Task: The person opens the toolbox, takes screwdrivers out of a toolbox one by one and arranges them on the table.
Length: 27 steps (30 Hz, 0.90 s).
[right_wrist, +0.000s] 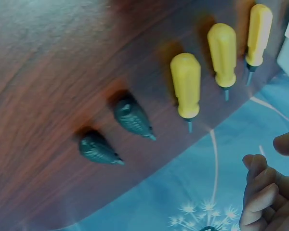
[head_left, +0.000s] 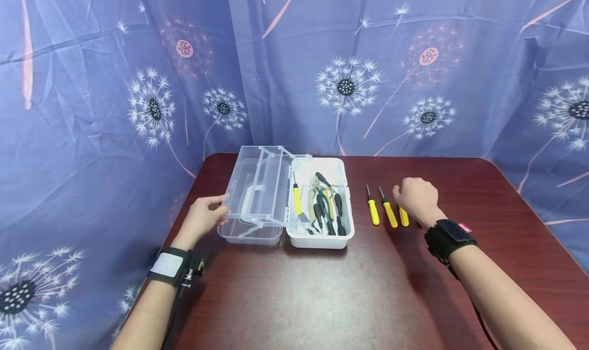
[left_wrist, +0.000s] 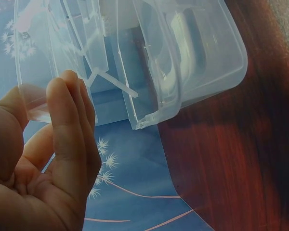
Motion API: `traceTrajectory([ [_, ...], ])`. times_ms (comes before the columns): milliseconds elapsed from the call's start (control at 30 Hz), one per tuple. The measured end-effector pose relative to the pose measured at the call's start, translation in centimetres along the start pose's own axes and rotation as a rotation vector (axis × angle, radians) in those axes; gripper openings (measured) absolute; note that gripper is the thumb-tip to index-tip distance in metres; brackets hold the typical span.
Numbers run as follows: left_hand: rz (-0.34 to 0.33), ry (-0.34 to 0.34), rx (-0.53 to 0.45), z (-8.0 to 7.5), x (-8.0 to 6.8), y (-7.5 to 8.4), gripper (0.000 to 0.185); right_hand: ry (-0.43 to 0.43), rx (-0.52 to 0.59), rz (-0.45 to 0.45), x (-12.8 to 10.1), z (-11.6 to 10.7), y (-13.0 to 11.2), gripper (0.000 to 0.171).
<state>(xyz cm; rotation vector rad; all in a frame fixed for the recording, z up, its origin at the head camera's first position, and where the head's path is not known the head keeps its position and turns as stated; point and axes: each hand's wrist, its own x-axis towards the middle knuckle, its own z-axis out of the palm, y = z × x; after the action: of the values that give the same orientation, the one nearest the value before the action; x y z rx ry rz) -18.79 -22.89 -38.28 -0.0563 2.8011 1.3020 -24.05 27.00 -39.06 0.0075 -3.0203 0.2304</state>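
**Hands at the toolbox**

The left hand is touching the toolbox lid with relaxed fingers. The right hand — loosely curled, gripping nothing — is hovering over three screwdrivers lying right of the toolbox.

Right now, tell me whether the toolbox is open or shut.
Open: the toolbox has its clear lid swung left, exposing the tools inside.
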Motion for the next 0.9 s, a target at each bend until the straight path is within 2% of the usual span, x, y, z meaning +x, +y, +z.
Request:
traceTrajectory([
  [333, 0.009, 0.003, 0.006, 0.1, 0.0, 0.1, 0.046, 0.007, 0.021, -0.027, 0.0, -0.9, -1.9, 0.046],
  [900, 0.009, 0.004, -0.005, 0.1, 0.0, 0.1, 0.046, 0.092, 0.016, -0.112, 1.2, -0.9, -5.8, 0.043],
])
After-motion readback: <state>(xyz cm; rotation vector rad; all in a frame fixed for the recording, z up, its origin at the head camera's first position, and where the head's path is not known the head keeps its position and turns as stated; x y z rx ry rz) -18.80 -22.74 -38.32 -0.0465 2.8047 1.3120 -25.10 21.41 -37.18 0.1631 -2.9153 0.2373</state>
